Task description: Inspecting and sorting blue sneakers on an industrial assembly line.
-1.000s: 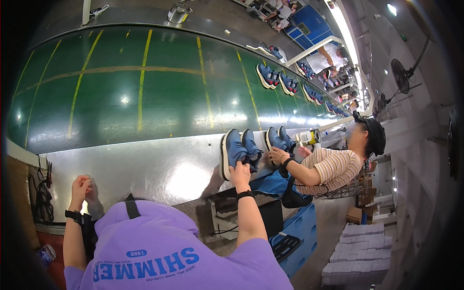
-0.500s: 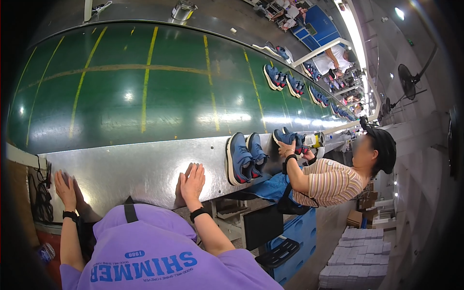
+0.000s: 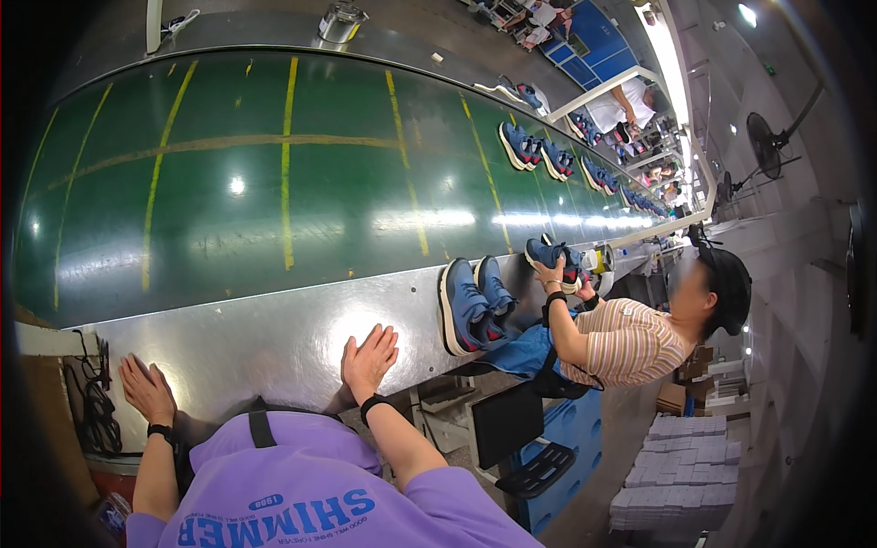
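To the right of the flat, empty hands [image 3: 369, 362] stand two blue shoes [image 3: 465, 307].

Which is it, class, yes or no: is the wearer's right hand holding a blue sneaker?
No: the right hand is open and apart from the nearest blue sneakers, which stand on the metal counter.

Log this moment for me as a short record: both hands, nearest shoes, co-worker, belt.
Left hand: empty, fingers extended, on or just above the metal ledge
Right hand: empty, fingers extended, same ledge
Nearest shoes: blue pair on the ledge, right of the right hand, untouched
Co-worker: striped sleeve, hands holding blue footwear
Belt: green belt, yellow lines, blue shoes toward the far right
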A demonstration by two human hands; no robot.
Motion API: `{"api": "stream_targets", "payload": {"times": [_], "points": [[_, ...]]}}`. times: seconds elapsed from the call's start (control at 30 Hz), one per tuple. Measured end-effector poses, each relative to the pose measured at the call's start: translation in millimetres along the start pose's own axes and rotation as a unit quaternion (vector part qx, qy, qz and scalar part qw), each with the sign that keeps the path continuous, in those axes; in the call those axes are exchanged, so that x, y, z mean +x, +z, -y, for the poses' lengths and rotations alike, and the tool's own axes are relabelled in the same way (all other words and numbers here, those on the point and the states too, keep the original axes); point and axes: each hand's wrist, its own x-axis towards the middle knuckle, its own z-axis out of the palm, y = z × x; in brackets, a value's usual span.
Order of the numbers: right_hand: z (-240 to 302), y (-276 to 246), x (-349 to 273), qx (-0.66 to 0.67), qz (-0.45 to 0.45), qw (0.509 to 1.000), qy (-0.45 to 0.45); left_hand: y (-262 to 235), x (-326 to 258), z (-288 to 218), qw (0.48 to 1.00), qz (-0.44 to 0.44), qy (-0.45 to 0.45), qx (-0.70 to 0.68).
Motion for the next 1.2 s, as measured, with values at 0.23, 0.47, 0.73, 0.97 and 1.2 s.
{"api": "stream_targets", "payload": {"times": [0.23,0.47,0.73,0.97,1.2], "points": [[-1,2,2,-0.005,-0.005,1.000,-0.001,0,-1,-2,1.000,0.017,-0.010,0.006],[1,1,1,-0.013,-0.004,1.000,0.001,1,2,-1,0.999,0.028,-0.011,0.018],[3,-2,0,0.000,-0.003,1.000,-0.006,-1,2,-1,0.999,0.034,-0.026,0.030],[3,-3,1,0.001,-0.003,1.000,-0.007,7,1,5,1.000,0.001,-0.012,0.018],[1,2,1,0.004,-0.004,1.000,-0.014,7,3,5,0.999,0.013,-0.013,0.044]]}}
